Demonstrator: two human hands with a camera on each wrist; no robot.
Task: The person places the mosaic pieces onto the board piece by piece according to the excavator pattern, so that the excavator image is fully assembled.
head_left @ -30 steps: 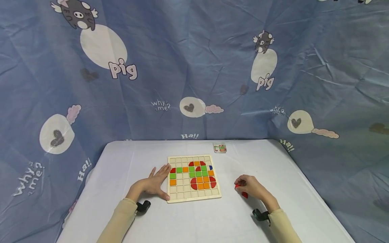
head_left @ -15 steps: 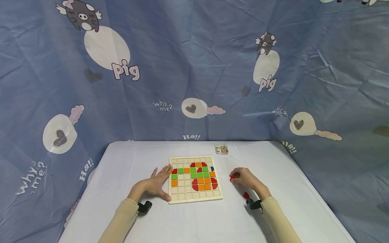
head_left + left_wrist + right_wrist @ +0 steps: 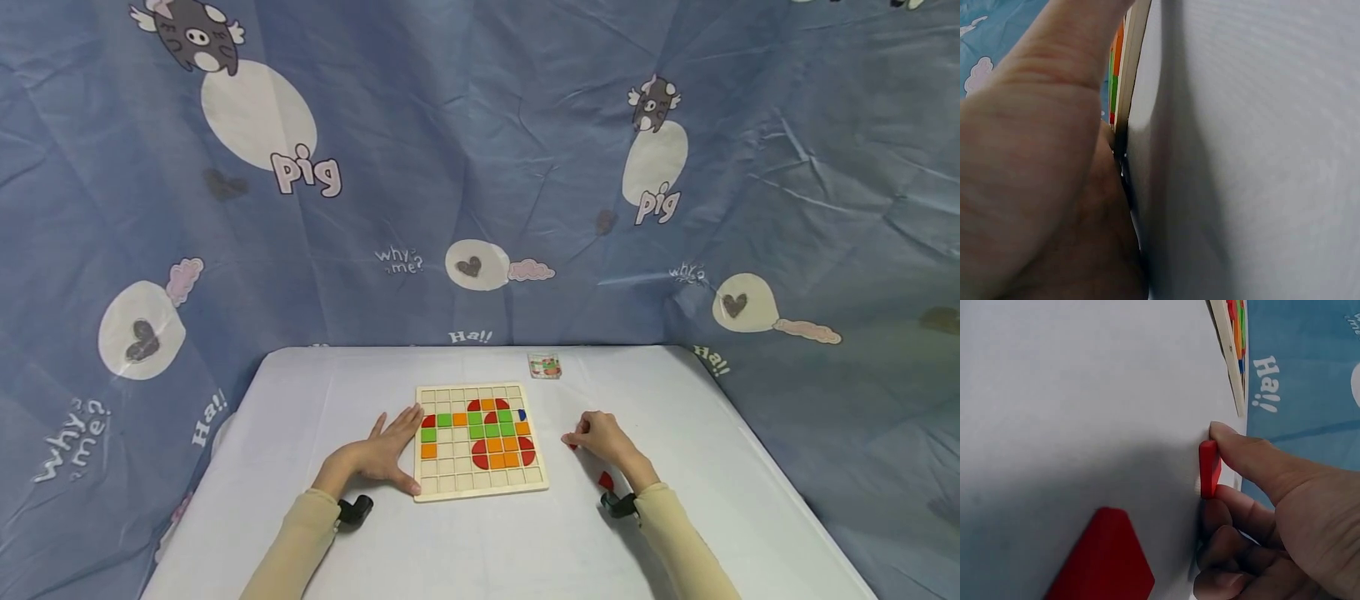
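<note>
A wooden grid board [image 3: 450, 482] lies on the table, with green and orange squares, red curved-edged pieces and a small blue piece in its cells. My left hand [image 3: 378, 457] rests along the board's left edge, fingers and thumb spread; in the left wrist view the thumb side fills much of the picture. To the right of the board, my right hand [image 3: 606, 437] pinches a thin red block [image 3: 1209, 469] between thumb and index finger, low over the white tabletop. Another red block [image 3: 606, 481] lies on the table nearer the right wrist.
A small pattern card [image 3: 544, 366] lies behind the board near the table's far edge. Blue printed fabric [image 3: 480, 167] hangs behind and beside the white table [image 3: 465, 550]. Each wrist carries a black camera mount.
My right hand, pinching a red block, has moved left and slightly away toward the board, leaving the other red block behind on the table. The left hand stays at the board's edge.
</note>
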